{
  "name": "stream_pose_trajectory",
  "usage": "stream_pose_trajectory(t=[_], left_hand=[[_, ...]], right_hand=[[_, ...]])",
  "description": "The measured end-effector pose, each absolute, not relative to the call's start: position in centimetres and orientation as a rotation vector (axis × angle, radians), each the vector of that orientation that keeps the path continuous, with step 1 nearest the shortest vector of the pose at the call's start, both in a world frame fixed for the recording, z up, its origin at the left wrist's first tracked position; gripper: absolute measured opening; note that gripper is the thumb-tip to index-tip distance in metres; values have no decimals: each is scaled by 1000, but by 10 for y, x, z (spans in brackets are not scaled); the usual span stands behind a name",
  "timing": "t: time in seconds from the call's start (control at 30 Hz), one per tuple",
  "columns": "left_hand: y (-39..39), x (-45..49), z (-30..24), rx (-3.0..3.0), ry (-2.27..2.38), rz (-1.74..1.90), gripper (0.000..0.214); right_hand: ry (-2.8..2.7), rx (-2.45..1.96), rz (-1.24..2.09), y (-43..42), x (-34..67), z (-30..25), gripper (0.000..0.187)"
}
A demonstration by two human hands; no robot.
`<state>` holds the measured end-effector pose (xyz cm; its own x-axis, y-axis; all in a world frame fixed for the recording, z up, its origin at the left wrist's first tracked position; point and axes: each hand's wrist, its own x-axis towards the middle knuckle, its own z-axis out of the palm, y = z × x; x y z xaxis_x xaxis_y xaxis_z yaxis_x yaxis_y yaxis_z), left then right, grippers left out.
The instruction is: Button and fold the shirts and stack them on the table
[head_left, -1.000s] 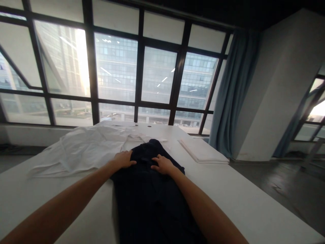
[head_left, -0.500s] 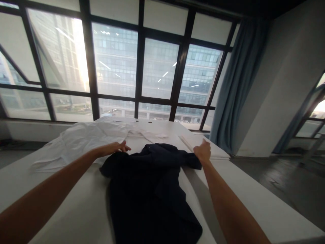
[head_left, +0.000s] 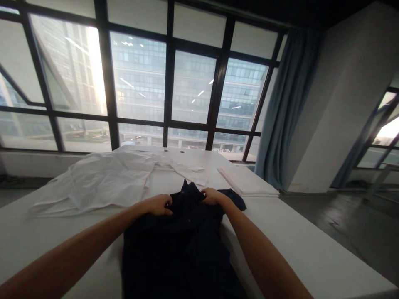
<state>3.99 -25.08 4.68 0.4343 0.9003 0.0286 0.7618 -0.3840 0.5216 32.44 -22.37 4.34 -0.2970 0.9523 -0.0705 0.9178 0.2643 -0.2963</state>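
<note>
A dark navy shirt (head_left: 183,249) lies spread on the white table (head_left: 311,232), its collar end away from me and its lower part running out of view towards me. My left hand (head_left: 160,204) is at the left of the collar, thumb and fingers curled on the fabric. On the collar's right side, my right hand (head_left: 212,196) pinches the cloth between thumb and fingers. A short sleeve sticks out to the right beyond that hand. The fingertips are partly lost against the dark cloth.
Crumpled white garments (head_left: 93,178) cover the table's left and far part. A flat stack of folded white cloth (head_left: 249,180) lies at the right edge. Behind the table are large windows (head_left: 193,87) and a blue curtain (head_left: 277,112).
Both hands have come inward to the shirt's collar, the right one leftwards from beside the sleeve. The collar now stands up more, and the shirt's shoulders have shifted.
</note>
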Motion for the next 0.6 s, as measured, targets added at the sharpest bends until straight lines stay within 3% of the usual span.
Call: stream_pose_trajectory(t=[0.13, 0.27, 0.4, 0.5, 0.6], left_hand=[[-250, 15, 80, 2269, 1318, 454, 34], [-235, -16, 134, 2309, 1229, 728, 48], [-213, -16, 151, 2551, 1460, 917, 41], [-202, 3, 124, 2635, 1567, 536, 33], [-191, 20, 91, 2519, 1640, 262, 27]], right_hand=[[-2198, -1726, 326, -234, 336, 73, 29], [-1949, -1540, 254, -237, 340, 107, 33], [-1995, -1802, 48, -222, 328, 120, 36], [-2132, -2205, 15, -205, 311, 107, 47], [-2216, -2321, 29, -188, 294, 87, 54]])
